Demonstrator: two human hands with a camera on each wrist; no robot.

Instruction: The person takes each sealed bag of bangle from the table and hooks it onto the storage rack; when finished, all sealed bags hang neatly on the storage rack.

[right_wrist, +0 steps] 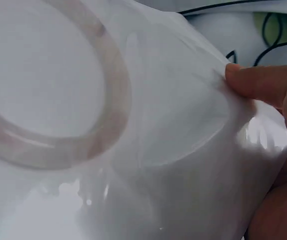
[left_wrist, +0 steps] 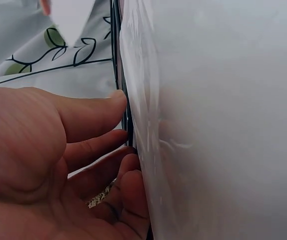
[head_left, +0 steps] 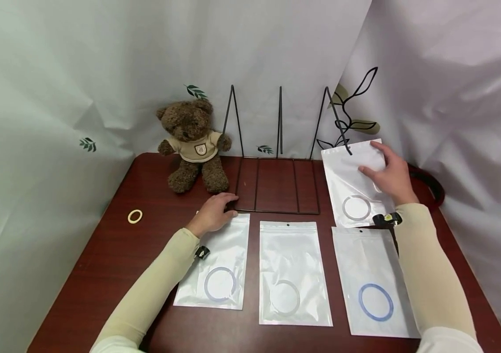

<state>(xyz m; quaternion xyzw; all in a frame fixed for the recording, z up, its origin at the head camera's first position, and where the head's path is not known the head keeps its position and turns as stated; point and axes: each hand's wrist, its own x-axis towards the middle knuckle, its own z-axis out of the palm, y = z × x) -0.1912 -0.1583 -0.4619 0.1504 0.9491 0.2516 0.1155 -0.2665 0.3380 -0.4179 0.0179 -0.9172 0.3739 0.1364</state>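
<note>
My right hand (head_left: 393, 176) grips a white zip pouch (head_left: 349, 171) by its upper right edge, thumb in front. A pale bangle (head_left: 356, 208) shows through the pouch's clear front; in the right wrist view the bangle (right_wrist: 116, 100) has faint pinkish tones. The pouch's top overlaps the downturned tip of the right arm of a black wire rack (head_left: 281, 212). My left hand (head_left: 215, 214) rests by the rack's front left corner, fingers loosely bent, over the top of a pouch holding a lavender bangle (head_left: 206, 284). Close by that thumb (left_wrist: 98, 112) runs dark wire.
Two more pouches lie flat, one with a clear whitish bangle (head_left: 272, 300), one with a blue bangle (head_left: 360, 304). A brown teddy bear (head_left: 190, 127) sits left of the rack. A cream ring (head_left: 129, 216) lies on the left of the dark red table (head_left: 100, 264). White cloth hangs behind.
</note>
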